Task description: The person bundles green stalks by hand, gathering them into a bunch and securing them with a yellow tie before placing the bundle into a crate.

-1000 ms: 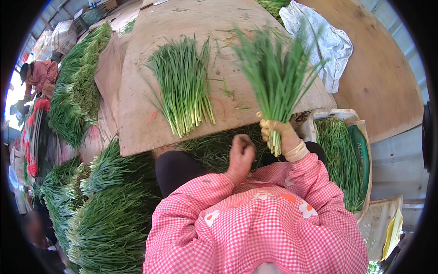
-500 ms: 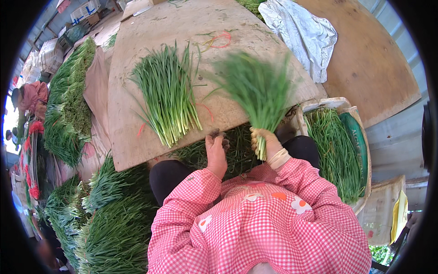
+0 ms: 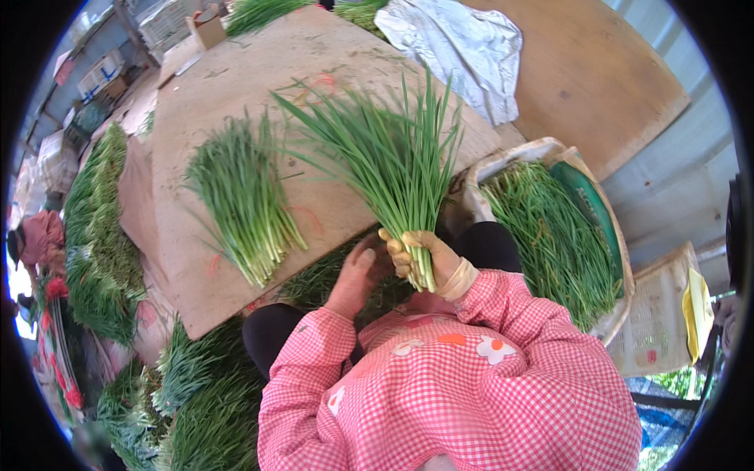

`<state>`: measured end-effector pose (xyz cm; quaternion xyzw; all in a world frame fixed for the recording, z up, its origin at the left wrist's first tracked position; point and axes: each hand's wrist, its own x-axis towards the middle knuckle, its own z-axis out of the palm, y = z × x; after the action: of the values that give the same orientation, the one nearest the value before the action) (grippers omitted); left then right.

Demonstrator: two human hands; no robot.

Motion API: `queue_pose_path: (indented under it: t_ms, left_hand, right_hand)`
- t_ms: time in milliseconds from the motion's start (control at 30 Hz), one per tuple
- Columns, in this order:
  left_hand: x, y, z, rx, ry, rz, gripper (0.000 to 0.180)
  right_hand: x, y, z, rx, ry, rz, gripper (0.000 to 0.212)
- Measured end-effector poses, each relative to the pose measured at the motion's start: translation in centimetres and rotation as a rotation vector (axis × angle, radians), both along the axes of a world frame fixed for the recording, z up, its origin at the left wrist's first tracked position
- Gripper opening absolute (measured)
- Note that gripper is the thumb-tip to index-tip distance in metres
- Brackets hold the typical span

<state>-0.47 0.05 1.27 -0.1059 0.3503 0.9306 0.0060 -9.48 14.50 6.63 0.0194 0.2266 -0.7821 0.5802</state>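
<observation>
My right hand (image 3: 428, 259), in a yellowish glove, is closed round the pale stem ends of a bunch of garlic chives (image 3: 385, 157). The green leaves fan out upward over the board's near edge. To its left is my bare left hand (image 3: 355, 279), somewhat blurred, apart from the bunch, its fingers loosely bent with nothing visible in them. A second bunch of garlic chives (image 3: 245, 192) lies on the wooden board (image 3: 188, 102), its pale ends toward me.
A white crate (image 3: 475, 200) of loose green chives stands at the right. Stacked chives (image 3: 208, 408) lie at the lower left, more (image 3: 94, 228) along the far left. A white cloth (image 3: 463, 55) rests at the board's far right; red ties (image 3: 322, 82) lie on it.
The view has shifted to the right. My right hand has drawn the bunch leftward and its blurred leaves have become sharper. My left hand's fingers have loosened from a pinched pose.
</observation>
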Motion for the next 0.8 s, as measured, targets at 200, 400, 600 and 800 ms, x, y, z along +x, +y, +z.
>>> queue_pose_path:
  t_ms: [200,400,600,800]
  left_hand:
    - [0.4,0.1,-2.6,0.096,-0.172,-0.232,0.056]
    - [0.5,0.8,-0.7,0.239,-0.097,-0.188,0.065]
    - [0.0,1.2,0.8,0.383,0.073,-0.16,0.068]
    - [-0.5,0.9,1.8,0.395,-0.028,0.004,0.039]
  right_hand:
    - [2.2,0.5,-3.4,-0.043,-0.24,0.19,0.05]
    - [3.6,0.9,-3.4,-0.06,-0.384,0.4,0.058]
    - [3.7,0.9,-3.0,0.037,-0.132,0.53,0.076]
    - [3.7,1.4,-2.6,0.179,0.101,0.594,0.074]
